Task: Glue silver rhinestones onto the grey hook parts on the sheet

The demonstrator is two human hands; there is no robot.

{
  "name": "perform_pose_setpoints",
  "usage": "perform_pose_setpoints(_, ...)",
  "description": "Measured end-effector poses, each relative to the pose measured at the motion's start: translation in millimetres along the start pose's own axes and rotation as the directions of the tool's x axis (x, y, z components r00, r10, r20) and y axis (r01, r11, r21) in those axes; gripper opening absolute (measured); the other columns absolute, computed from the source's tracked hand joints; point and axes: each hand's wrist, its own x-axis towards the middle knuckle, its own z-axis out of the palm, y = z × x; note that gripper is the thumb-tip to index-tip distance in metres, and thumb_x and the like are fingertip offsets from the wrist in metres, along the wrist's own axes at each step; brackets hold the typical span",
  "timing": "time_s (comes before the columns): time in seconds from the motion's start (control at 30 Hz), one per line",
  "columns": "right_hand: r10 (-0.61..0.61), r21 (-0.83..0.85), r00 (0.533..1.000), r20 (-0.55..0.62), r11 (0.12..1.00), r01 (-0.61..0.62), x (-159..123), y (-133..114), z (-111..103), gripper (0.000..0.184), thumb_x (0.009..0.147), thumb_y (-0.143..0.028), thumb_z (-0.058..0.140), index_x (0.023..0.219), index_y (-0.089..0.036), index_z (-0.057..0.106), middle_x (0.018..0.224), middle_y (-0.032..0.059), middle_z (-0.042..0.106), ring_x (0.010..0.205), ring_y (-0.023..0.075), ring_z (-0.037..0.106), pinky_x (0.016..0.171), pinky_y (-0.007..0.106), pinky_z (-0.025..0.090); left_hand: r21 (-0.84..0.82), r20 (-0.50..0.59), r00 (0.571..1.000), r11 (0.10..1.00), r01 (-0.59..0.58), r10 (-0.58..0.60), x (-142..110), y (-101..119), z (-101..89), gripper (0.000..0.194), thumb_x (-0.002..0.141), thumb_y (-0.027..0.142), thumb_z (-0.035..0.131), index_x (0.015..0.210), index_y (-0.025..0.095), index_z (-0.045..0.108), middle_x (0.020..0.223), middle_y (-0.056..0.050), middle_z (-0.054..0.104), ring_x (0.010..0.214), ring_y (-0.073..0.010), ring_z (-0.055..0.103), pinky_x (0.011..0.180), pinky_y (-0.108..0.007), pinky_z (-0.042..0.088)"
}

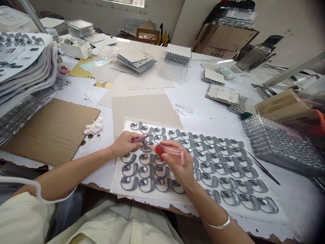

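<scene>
Red bottle (162, 151) gripped in right hand (176, 160), nozzle toward left hand (124, 144), whose fingers (133, 138) pinch pink stick (139, 139) at a stud (144, 142); both over hook sheet (193, 200), on white table (208, 115).

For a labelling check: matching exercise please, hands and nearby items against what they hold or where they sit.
1. left hand
2. right hand
3. silver bangle
4. crumpled white cloth

A. around the right forearm
B. at the edge of the cardboard sheet
C. holding a red-ended clear tube
D. holding a slim pink tool

Pairs: 1-D, 2-C, 3-A, 4-B
</scene>
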Motion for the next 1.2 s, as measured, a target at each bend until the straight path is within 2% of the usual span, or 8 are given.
perform_pose_setpoints(0.23,0.008,-0.007,1.0,0.005,1.0,-0.008,-0.5,1.3,-0.3,0.03,0.078,-0.037,0.07,0.103,-0.022,0.065,0.1,0.0097,0.067,0.094,0.0256,0.066,0.075,0.039,0.058,-0.002,0.011,1.0,1.0,-0.004,0.004,-0.4,0.3,-0.4,0.041,0.075,0.038,0.065,0.104,0.009,0.07,0.049,0.007,0.032,0.046,-0.0059,0.026,0.044,-0.017,0.022)
perform_pose_setpoints(0.53,0.03,0.024,0.999,0.013,0.999,-0.031,-1.5,0.1,0.4,0.031,0.077,-0.035,0.07,0.104,-0.022,0.064,0.102,0.0107,0.067,0.097,0.0262,0.066,0.069,0.037,0.06,0.011,0.006,1.0,1.0,-0.009,0.009,-1.0,2.9,-0.3,0.038,0.074,0.039,0.065,0.099,0.011,0.072,0.049,0.007,0.035,0.046,-0.0063,0.027,0.045,-0.018,0.024)
perform_pose_setpoints(0.63,0.041,0.104,0.999,-0.01,0.994,-0.04,-2.4,-1.3,0.3,0.03,0.076,-0.033,0.071,0.103,-0.021,0.065,0.099,0.0089,0.067,0.084,0.0228,0.068,0.06,0.033,0.059,0.015,0.007,1.0,1.0,-0.004,0.004,-1.6,4.5,-0.6,0.039,0.074,0.04,0.065,0.1,0.01,0.071,0.049,0.007,0.034,0.046,-0.0063,0.028,0.045,-0.018,0.024)
perform_pose_setpoints(0.8,0.078,0.312,0.992,-0.1,0.949,-0.043,-0.2,-3.4,-4.2,0.032,0.074,-0.037,0.072,0.099,-0.02,0.065,0.081,0.0064,0.071,0.057,0.0184,0.065,0.046,0.031,0.054,0.004,0.012,1.0,1.0,0.006,-0.006,-2.0,4.2,-1.4,0.04,0.075,0.037,0.065,0.103,0.009,0.07,0.05,0.007,0.032,0.046,-0.0062,0.027,0.045,-0.018,0.024)
perform_pose_setpoints(0.93,0.135,0.319,0.978,-0.16,0.945,-0.078,3.5,-5.5,-7.1,0.039,0.068,-0.045,0.074,0.096,-0.019,0.065,0.078,0.007,0.071,0.053,0.0189,0.064,0.043,0.032,0.053,-0.018,0.022,1.0,1.0,0.007,-0.006,-1.8,1.5,-0.7,0.039,0.076,0.036,0.065,0.104,0.01,0.069,0.051,0.008,0.031,0.047,-0.0062,0.028,0.046,-0.019,0.025)
perform_pose_setpoints(1.03,0.136,0.328,0.974,-0.179,0.942,-0.071,5.2,-7.1,-8.3,0.039,0.068,-0.045,0.074,0.095,-0.018,0.064,0.077,0.0069,0.071,0.051,0.0182,0.063,0.042,0.031,0.051,-0.059,0.024,1.0,0.998,0.007,-0.006,-1.7,3.2,-1.9,0.038,0.076,0.034,0.067,0.106,0.011,0.068,0.051,0.008,0.03,0.048,-0.0061,0.028,0.047,-0.019,0.026)
perform_pose_setpoints(1.13,0.124,0.35,0.978,-0.168,0.935,-0.058,5.9,-8.0,-9.8,0.036,0.071,-0.043,0.072,0.096,-0.018,0.065,0.074,0.0063,0.07,0.051,0.0176,0.062,0.042,0.031,0.05,-0.141,-0.006,1.0,0.99,0.026,-0.027,-1.4,9.8,-10.0,0.04,0.075,0.034,0.069,0.107,0.01,0.068,0.054,0.007,0.039,0.048,-0.0058,0.03,0.047,-0.02,0.029)
perform_pose_setpoints(1.2,0.123,0.343,0.979,-0.16,0.937,-0.062,6.1,-8.0,-10.7,0.035,0.073,-0.043,0.07,0.096,-0.018,0.065,0.074,0.0069,0.07,0.052,0.0178,0.062,0.042,0.031,0.05,-0.183,-0.073,0.995,0.982,0.051,-0.065,-0.2,14.3,-20.0,0.041,0.074,0.034,0.07,0.107,0.01,0.067,0.058,0.004,0.047,0.046,-0.0052,0.032,0.046,-0.02,0.029)
